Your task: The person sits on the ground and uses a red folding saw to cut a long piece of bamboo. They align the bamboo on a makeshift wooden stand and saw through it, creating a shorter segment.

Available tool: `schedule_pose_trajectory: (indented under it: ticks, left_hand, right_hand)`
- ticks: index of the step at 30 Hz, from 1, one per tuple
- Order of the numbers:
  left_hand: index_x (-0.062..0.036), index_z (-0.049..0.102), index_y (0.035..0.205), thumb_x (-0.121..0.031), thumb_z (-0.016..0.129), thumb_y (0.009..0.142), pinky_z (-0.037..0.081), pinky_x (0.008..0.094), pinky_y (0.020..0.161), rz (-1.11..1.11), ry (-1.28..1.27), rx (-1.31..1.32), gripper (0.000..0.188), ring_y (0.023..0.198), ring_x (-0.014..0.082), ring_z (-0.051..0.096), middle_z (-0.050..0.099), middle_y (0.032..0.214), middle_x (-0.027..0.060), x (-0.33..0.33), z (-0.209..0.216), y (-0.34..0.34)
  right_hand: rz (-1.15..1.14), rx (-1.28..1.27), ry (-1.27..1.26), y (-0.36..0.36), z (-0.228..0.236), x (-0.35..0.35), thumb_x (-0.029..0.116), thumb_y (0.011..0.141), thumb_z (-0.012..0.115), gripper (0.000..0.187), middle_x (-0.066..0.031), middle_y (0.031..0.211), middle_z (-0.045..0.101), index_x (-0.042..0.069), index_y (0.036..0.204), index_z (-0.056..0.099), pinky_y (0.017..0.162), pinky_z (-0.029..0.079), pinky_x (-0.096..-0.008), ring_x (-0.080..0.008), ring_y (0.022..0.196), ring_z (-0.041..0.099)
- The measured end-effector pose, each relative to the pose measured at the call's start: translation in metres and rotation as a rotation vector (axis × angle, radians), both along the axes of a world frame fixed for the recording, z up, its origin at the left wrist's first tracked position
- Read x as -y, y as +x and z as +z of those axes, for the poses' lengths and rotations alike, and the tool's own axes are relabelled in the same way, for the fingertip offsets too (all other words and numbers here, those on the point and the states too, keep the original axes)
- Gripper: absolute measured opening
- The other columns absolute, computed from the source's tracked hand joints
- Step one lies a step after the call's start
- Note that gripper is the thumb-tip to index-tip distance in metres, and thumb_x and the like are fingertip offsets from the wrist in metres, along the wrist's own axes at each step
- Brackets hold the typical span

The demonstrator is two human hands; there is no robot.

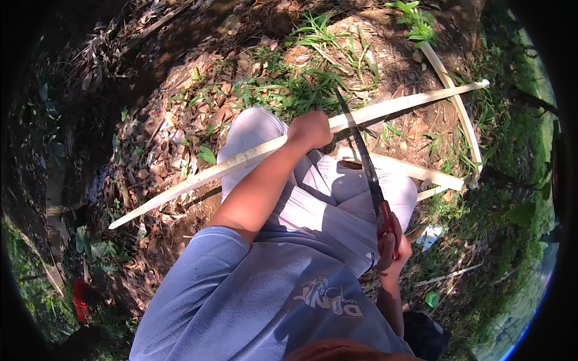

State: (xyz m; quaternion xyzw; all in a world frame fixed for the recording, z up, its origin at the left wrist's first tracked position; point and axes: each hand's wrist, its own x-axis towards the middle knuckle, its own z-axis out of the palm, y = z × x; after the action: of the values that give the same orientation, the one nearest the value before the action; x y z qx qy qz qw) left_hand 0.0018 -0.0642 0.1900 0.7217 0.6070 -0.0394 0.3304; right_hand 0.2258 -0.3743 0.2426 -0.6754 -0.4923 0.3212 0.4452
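Observation:
My left hand (310,130) is closed around the middle of a long, pale wooden strip (198,178). The strip slants across my knees, its tapered left end low and its right end far out to the right. In my right hand (400,256), by my right thigh, is the red handle of a machete (366,162). Its long dark blade points away from me and crosses the strip just right of my left hand. From this angle I cannot tell whether the blade's edge touches the wood.
Another pale strip (450,87) lies on the ground at the right, under the held strip's far end. A shorter pale piece (418,171) sits by my right knee. Leaf litter (162,159) and grass (283,90) surround my legs. A red object (80,299) is at the far left.

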Motion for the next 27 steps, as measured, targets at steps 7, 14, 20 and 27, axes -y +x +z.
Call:
schedule_pose_trajectory:
  ticks: [7,14,20,27]
  left_hand:
    - [-0.0015,0.081,0.114,-0.029,0.071,0.090,0.061,0.0503,0.098,-0.050,0.006,-0.084,0.038,0.111,0.0410,0.077,0.079,0.118,0.0232,-0.002,-0.010,0.003]
    - [-0.0016,0.081,0.114,-0.031,0.072,0.090,0.061,0.0500,0.099,-0.065,0.036,-0.108,0.039,0.112,0.0402,0.077,0.079,0.118,0.0229,-0.002,-0.003,0.002]
    - [-0.0023,0.082,0.116,-0.033,0.073,0.089,0.061,0.0506,0.098,-0.036,0.040,-0.101,0.042,0.112,0.0404,0.077,0.079,0.119,0.0226,-0.007,-0.018,0.001]
    - [-0.0027,0.082,0.113,-0.033,0.074,0.091,0.062,0.0507,0.096,-0.050,0.055,-0.123,0.038,0.108,0.0405,0.077,0.080,0.116,0.0220,0.000,-0.015,0.003]
  right_hand:
    - [0.038,0.101,0.108,-0.007,-0.028,-0.039,0.017,0.114,0.055,0.038,-0.0001,0.077,0.061,-0.006,0.142,0.067,0.057,0.037,-0.0226,-0.0028,0.061,0.046]
    - [0.123,-0.426,0.152,-0.031,-0.097,-0.211,0.014,0.110,0.063,0.040,-0.0063,0.103,0.078,-0.002,0.147,0.067,0.074,0.055,-0.0256,-0.0080,0.081,0.067]
    - [0.095,-0.277,0.082,-0.027,-0.091,-0.175,0.021,0.112,0.061,0.037,-0.0033,0.089,0.069,-0.001,0.139,0.070,0.065,0.045,-0.0218,-0.0035,0.073,0.058]
    - [-0.069,-0.257,-0.088,0.004,0.024,-0.023,0.029,0.115,0.059,0.050,0.0049,0.076,0.061,-0.005,0.152,0.061,0.055,0.032,-0.0189,0.0014,0.057,0.042]
